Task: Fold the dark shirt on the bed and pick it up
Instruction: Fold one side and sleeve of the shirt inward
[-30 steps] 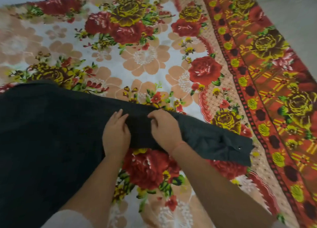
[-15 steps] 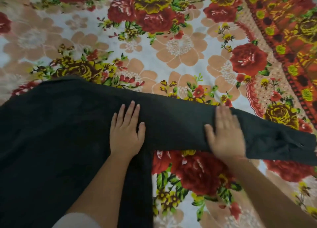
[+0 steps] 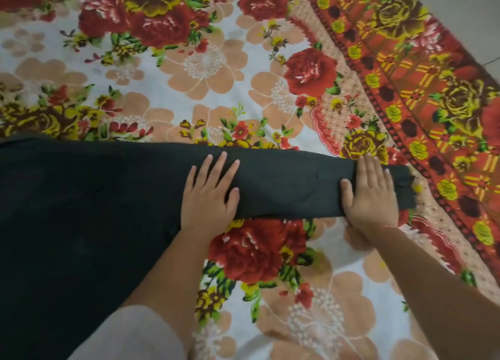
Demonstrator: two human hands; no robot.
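Dark cloth lies under all our fingers. Those of our left hand [image 3: 209,194] are spread and flat, gripping nothing, pressing the shirt [image 3: 81,210] where the sleeve [image 3: 292,186] leaves the body. Those of our right hand [image 3: 369,194] are also flat and close together, thumb out to the side, laid across the sleeve just short of the cuff [image 3: 403,186]. Neither hand has hold of anything; both only press down.

Taking the sleeve as our landmark: the shirt's body spreads from its near end away under our left forearm and fills the bedspread [image 3: 205,62] on that side, running out of view. The cuff pokes out past our right hand, close to the red border [image 3: 405,70] of the spread. Beyond the sleeve's far edge, and on our side of it, there is only flowered cloth.

We judge that no fold has been made yet, so most of the task lies ahead.

What could go wrong: the bedspread is soft, and a flat palm that slides may drag it and ruck the sleeve instead of smoothing it. If we lift the cuff end to fold it inward while the left hand lets go, the shoulder could shift and the fold would land crooked. The cuff is thicker, so it may spring open. A loose fold would fall apart when we pick it up.
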